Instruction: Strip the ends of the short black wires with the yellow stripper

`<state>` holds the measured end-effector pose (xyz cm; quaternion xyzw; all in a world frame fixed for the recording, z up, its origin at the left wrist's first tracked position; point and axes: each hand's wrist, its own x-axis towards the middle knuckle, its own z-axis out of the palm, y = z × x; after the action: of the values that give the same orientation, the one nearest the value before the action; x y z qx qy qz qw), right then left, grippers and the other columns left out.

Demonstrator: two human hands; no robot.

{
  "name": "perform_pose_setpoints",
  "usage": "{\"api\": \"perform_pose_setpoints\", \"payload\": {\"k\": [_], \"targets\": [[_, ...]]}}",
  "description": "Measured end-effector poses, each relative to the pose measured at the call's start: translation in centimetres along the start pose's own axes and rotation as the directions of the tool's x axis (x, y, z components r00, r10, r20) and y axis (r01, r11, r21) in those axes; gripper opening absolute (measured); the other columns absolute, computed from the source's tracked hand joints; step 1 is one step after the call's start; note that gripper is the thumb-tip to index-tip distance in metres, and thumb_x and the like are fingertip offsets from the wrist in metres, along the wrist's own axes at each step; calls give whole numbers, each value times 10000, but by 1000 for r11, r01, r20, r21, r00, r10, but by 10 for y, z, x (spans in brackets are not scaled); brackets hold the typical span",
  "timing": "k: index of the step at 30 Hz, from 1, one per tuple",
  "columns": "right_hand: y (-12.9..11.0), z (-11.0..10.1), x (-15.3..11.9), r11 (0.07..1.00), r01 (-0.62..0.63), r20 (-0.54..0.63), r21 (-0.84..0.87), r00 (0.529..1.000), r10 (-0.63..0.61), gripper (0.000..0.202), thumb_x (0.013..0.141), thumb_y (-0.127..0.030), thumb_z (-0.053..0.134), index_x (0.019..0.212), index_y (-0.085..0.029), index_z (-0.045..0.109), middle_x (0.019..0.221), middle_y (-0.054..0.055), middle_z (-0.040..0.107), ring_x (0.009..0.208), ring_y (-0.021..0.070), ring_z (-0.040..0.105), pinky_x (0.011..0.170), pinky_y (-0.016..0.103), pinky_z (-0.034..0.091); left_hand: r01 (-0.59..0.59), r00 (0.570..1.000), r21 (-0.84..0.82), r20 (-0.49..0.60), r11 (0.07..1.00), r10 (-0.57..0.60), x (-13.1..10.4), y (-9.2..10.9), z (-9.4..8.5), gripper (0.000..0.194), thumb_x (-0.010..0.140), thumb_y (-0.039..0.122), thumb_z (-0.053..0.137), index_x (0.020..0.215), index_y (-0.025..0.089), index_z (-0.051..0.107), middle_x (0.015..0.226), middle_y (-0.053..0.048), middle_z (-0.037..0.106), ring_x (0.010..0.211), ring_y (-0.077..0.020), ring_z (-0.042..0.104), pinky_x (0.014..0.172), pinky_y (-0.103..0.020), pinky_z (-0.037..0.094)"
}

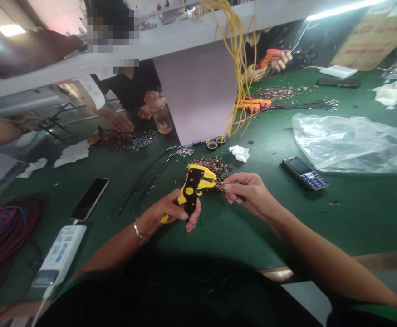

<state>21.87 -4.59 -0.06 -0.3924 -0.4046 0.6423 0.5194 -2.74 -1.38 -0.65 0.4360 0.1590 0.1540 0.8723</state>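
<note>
My left hand (179, 211) is wrapped round the handles of a yellow and black wire stripper (190, 190), whose jaws point right. Just beyond the jaw tips, my right hand (244, 190) pinches a small, thin piece that looks like a short wire; its details are too small to tell. Behind the tool lies a pile of short dark and copper-coloured wire pieces (215, 167) on the green table (246, 236). Long thin black wires (140, 181) spread out to the left of the pile.
A keypad phone (305, 173) and a clear plastic bag (351, 143) lie right. Left are a smartphone (90, 199), a power strip (60, 254) and coiled cables (7, 231). Yellow wires (235, 59) hang from the shelf (171, 34). Across the table, people's hands work near other wire piles.
</note>
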Motion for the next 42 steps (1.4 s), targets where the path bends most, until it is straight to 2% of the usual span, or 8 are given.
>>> {"api": "perform_pose_setpoints", "payload": {"k": [11,25,42], "targets": [[0,0,0,1000,-7,25,-15,1000,7,108,679,-281,799,671,-186,748,428,-34,555,387,78,465,368,226,242,-4,1000,17,-5,1000,4,0,1,2,307,649,202,776,925,94,695,701,-68,647,569,-177,610,559,-332,524],[-4,2,0,999,-24,-20,-26,1000,24,134,626,-300,817,626,-191,739,405,-35,566,368,75,466,350,226,231,-15,999,74,-32,997,17,-1,1,1,214,686,201,761,855,95,685,613,-53,638,501,-158,594,513,-301,518],[-2,-1,3,999,-5,-35,-38,999,3,129,644,-288,804,656,-179,736,458,-18,616,378,63,445,369,232,284,-41,978,95,-202,995,60,0,-5,14,173,688,166,759,793,110,632,519,10,587,382,-104,509,387,-241,481]]}}
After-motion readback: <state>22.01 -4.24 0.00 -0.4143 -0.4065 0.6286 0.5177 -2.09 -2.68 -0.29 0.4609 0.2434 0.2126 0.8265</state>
